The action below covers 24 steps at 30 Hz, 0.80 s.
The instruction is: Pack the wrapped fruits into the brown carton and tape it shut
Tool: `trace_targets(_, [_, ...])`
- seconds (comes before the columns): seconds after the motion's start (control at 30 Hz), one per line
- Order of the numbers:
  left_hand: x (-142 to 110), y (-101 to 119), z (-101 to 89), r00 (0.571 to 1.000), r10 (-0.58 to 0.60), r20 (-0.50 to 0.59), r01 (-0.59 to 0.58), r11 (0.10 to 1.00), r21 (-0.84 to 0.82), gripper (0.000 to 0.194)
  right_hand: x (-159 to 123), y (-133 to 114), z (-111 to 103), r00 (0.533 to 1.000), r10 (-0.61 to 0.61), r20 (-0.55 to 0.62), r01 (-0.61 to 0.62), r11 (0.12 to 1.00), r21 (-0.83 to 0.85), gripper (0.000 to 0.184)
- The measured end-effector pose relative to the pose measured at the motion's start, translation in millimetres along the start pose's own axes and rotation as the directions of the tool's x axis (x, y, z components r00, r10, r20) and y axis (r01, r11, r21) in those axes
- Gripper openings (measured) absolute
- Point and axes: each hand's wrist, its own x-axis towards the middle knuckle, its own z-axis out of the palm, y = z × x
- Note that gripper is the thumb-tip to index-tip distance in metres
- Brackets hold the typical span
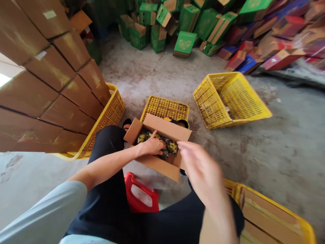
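Observation:
An open cardboard box (158, 166) sits between my knees with its flaps folded outward. Inside lie several clear plastic packets (172, 146) with yellow-green and dark contents, which I cannot name. My left hand (152, 146) reaches into the box and rests over the packets. Its index finger is stretched out and the others point down, with no packet visibly gripped. My right hand (203, 169) is above the box's right side, close to the right flap and smeared by motion. Whether it holds anything is not clear.
Behind the box is a yellow crate (167, 106), with a black-and-yellow object (179, 122) on it. A tilted yellow crate (210, 101) stands right. Stacked cartons (53, 67) rise left; another crate (286, 210) holds cartons. A red plastic stool (142, 193) is below me. Green boxes (185, 42) lie behind.

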Motion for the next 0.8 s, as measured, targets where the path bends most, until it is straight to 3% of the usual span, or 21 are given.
trace_targets(0.03, [0.1,1.0,-0.5,1.000,-0.006,-0.005,0.006,1.000,0.008,0.028,2.9,9.4,7.7,0.992,0.041,0.117,-0.030,0.995,-0.099,0.022])
trace_targets(0.1, [-0.6,2.1,-2.4,1.000,-0.014,-0.024,0.014,1.000,0.018,0.026,5.6,32.5,29.0,0.923,0.209,0.322,-0.080,0.926,-0.370,0.031])
trace_targets(0.13, [-1.2,2.2,-3.8,0.999,-0.020,-0.038,0.020,1.000,0.018,0.023,5.8,44.7,40.9,0.880,0.313,0.358,-0.099,0.857,-0.506,0.034])
trace_targets(0.2, [-2.6,1.4,-7.4,0.996,-0.039,-0.074,0.040,0.999,0.009,0.018,3.9,66.8,61.9,0.843,0.393,0.367,-0.088,0.774,-0.627,0.032])
trace_targets(0.27, [-3.7,-0.3,-11.9,0.992,-0.064,-0.109,0.064,0.998,-0.004,0.016,1.0,82.7,74.4,0.873,0.342,0.349,-0.043,0.765,-0.643,0.031])
trace_targets(0.37, [-4.0,-3.4,-18.7,0.985,-0.103,-0.137,0.097,0.994,-0.047,0.018,0.0,94.7,74.2,0.905,0.284,0.317,-0.040,0.798,-0.601,0.038])
trace_targets(0.5, [-3.9,-7.4,-27.1,0.977,-0.146,-0.157,0.121,0.980,-0.157,0.026,6.1,96.8,50.1,0.921,0.290,0.261,-0.160,0.891,-0.424,0.038])
trace_targets(0.57, [-4.7,-9.1,-31.0,0.970,-0.166,-0.176,0.112,0.953,-0.281,0.034,8.4,94.9,36.0,0.943,0.269,0.196,-0.226,0.950,-0.215,0.034])
trace_targets(0.63, [-5.7,-9.5,-34.4,0.966,-0.177,-0.186,0.073,0.883,-0.464,0.049,8.6,91.4,25.7,0.939,0.315,0.140,-0.327,0.942,0.078,0.033])
trace_targets(0.73, [-6.1,-6.0,-37.7,0.973,-0.166,-0.157,-0.012,0.649,-0.761,0.072,6.8,84.5,21.3,0.894,0.430,0.123,-0.439,0.793,0.423,0.039])
trace_targets(0.8, [-5.4,-0.9,-38.0,0.978,-0.161,-0.136,-0.057,0.417,-0.907,0.064,6.4,81.1,23.8,0.878,0.465,0.115,-0.455,0.734,0.504,0.041])
